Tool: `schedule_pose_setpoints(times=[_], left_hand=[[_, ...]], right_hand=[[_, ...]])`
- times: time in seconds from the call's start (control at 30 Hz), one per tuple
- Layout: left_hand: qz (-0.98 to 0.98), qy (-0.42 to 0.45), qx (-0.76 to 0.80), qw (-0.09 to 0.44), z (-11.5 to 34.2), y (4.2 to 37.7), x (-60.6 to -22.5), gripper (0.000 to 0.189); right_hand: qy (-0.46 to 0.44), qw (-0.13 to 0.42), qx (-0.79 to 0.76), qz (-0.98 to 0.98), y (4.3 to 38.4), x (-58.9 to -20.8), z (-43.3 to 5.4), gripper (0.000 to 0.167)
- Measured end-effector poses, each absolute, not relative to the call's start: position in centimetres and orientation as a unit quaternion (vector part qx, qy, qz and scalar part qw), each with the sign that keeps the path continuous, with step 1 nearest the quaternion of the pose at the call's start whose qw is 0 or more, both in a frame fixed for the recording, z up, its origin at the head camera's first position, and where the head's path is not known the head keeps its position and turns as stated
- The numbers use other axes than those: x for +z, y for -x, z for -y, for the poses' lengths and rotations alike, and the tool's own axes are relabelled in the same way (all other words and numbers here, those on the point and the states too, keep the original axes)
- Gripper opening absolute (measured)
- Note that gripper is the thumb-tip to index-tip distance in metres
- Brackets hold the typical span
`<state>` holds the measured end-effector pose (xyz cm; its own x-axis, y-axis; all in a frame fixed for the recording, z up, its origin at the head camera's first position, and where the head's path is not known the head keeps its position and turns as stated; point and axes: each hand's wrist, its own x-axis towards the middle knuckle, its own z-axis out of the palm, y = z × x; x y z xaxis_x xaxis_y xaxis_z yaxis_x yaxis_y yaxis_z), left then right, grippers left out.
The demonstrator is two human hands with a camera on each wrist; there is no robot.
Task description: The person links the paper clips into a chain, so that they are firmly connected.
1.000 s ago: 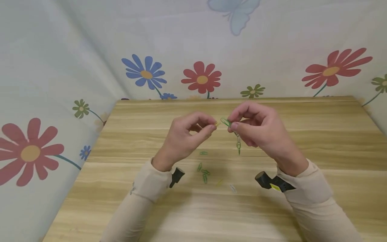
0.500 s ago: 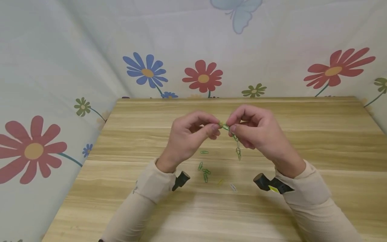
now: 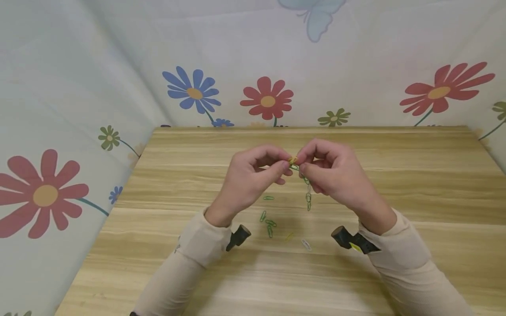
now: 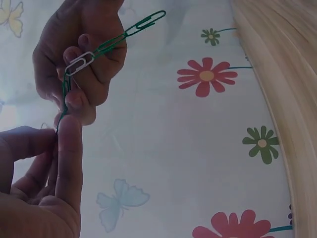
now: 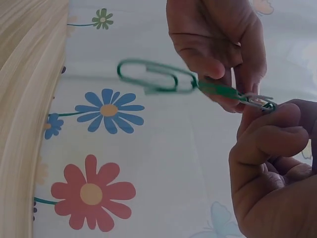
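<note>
At the centre of the head view, a yellow paper clip [image 3: 293, 160] is pinched between the thumb and fingertips of the left hand [image 3: 251, 177]. The fingertips of the right hand [image 3: 334, 169] are brought close to it from the right, and by them a chain of paper clips [image 3: 309, 199] is gripped near its upper end. An upper green link is exposed between the two hands, just beside the yellow clip; whether the two are joined is too small to be told. The rest of the chain is suspended below the right hand. In the left wrist view, a white link [image 4: 80, 64] is seen among green ones, the chain being directed toward the upper right of the frame. In the right wrist view, the green end link [image 5: 156, 77] is slightly blurred at upper centre.

Below the hands, four loose green clips [image 3: 263, 216] are scattered on the wooden table [image 3: 170, 175], the lower two lying close together. A loose yellow clip [image 3: 290, 237] and a loose white clip [image 3: 306, 245] are found to their lower right. A black device is worn at each beige cuff [image 3: 205, 239]. The background is formed by a pale backdrop [image 3: 356, 52] printed with flowers and a butterfly.
</note>
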<state>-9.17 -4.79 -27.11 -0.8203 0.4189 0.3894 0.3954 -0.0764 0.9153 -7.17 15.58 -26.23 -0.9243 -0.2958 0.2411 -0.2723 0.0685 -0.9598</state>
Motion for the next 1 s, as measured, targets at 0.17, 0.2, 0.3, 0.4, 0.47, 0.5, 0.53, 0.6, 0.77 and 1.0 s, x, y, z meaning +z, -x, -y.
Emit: schedule_pose_setpoints(times=[0.17,0.2,0.3,0.4,0.47,0.5,0.53,0.6,0.77,1.0], left_hand=[[-0.658,-0.283,0.698,0.016,4.75,9.35,-27.41,0.010],[-0.654,-0.284,0.701,0.018,4.75,9.35,-27.41,0.010],[-0.647,-0.293,0.704,0.014,4.79,9.39,-27.40,0.011],[-0.650,-0.302,0.697,-0.002,4.83,9.50,-27.35,0.013],[-0.661,-0.307,0.685,-0.012,4.84,9.55,-27.31,0.013],[-0.666,-0.308,0.679,-0.014,4.83,9.56,-27.30,0.012],[-0.673,-0.310,0.672,-0.014,4.79,9.56,-27.29,0.012],[-0.686,-0.314,0.656,-0.014,4.69,9.53,-27.32,0.010],[-0.706,-0.326,0.628,-0.025,4.45,9.41,-27.50,0.007],[-0.710,-0.343,0.614,-0.023,4.46,9.34,-27.84,0.005]], right_hand=[[0.202,0.025,-0.643,-0.739,7.30,-26.41,-15.64,0.009],[0.206,0.030,-0.637,-0.742,7.33,-26.40,-15.65,0.010],[0.215,0.040,-0.615,-0.757,7.37,-26.28,-15.69,0.012],[0.212,0.016,-0.600,-0.771,7.30,-26.04,-15.75,0.013],[0.208,-0.012,-0.600,-0.772,7.20,-25.88,-15.75,0.013],[0.207,-0.027,-0.600,-0.772,7.14,-25.81,-15.74,0.012],[0.208,-0.041,-0.601,-0.770,7.09,-25.76,-15.70,0.011],[0.215,-0.063,-0.598,-0.769,7.02,-25.72,-15.57,0.008],[0.233,-0.099,-0.572,-0.780,6.93,-25.85,-15.25,0.003],[0.258,-0.143,-0.555,-0.778,6.68,-25.91,-15.35,0.006]])
